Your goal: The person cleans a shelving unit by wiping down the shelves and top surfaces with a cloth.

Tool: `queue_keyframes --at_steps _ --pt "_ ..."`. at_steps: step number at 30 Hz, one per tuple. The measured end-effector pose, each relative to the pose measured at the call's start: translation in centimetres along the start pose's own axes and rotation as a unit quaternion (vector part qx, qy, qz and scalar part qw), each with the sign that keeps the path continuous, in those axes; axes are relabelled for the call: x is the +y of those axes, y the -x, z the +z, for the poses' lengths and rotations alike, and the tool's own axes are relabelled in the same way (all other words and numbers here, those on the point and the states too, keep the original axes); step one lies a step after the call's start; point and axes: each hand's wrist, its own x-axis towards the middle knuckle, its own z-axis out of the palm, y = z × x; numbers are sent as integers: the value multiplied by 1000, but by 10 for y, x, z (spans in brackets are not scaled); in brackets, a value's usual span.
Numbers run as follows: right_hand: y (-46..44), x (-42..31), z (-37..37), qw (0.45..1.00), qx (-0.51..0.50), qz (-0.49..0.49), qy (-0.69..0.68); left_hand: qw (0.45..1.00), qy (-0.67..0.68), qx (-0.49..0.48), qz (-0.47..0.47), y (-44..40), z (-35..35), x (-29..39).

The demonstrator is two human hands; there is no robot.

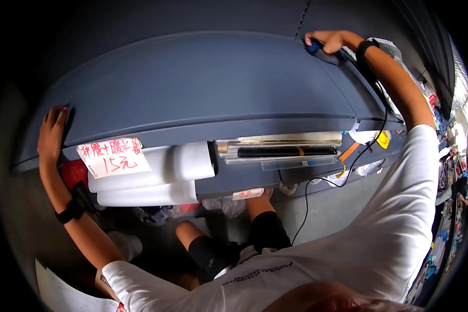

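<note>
A wide grey shelf board [192,78] stretches in front of me, its surface bare. My left hand [52,132] lies at the board's left end, fingers stretched over the edge and holding nothing. At the far right corner, my right hand [327,42] is closed around a small dark blue thing [314,48] pressed to the board. Its kind is mostly hidden by the fingers. Below the front edge, near my left arm, hangs a white paper sign [114,157] with red handwriting reading "15元".
On the lower shelf lie white paper rolls [187,162] and long wrapped tubes [286,152]. A black cable [307,203] loops down on the right. A yellow object [383,139] and plastic bags [229,207] sit around it. Crowded shelves [444,229] stand far right.
</note>
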Motion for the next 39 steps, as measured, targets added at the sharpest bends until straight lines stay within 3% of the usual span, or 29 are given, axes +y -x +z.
queue_keyframes --at_steps 4,6,7,13,15,17,19,20,22,25,27,28,31,36,39 --pt "13 -48 5 994 60 -83 -30 994 83 -11 -64 -11 10 -11" --pt "51 -93 9 977 54 -155 -136 992 83 -25 -93 -14 16 -14" --pt "64 -101 17 969 72 -212 -103 992 80 -19 -97 -14 18 -16" --pt "215 -163 55 956 53 -192 -216 976 122 -33 -177 -16 2 3" --pt "253 -148 78 949 107 -183 -234 979 130 -3 -157 -18 11 -2" --pt "282 -110 101 954 163 -136 -212 982 130 21 -135 -17 9 -3" --pt "299 -68 127 951 232 -67 -191 966 179 133 -128 -11 -3 17" --pt "305 -62 136 945 264 -45 -190 968 175 134 -122 -8 -14 31" --pt "312 -48 148 940 302 -25 -155 949 235 209 -10 -4 -42 75" --pt "302 -54 148 928 346 -24 -137 931 288 179 135 15 -116 187" --pt "284 -44 147 953 298 -5 -54 927 270 155 210 26 -147 252" --pt "273 -51 146 951 305 15 -42 933 268 84 225 28 -163 276" --pt "242 -37 138 952 300 40 -48 906 263 103 315 21 -164 331" --pt "201 -3 133 959 273 66 -19 917 273 100 274 -11 -159 395" --pt "217 -36 109 936 176 251 172 936 281 42 209 -18 -125 409"
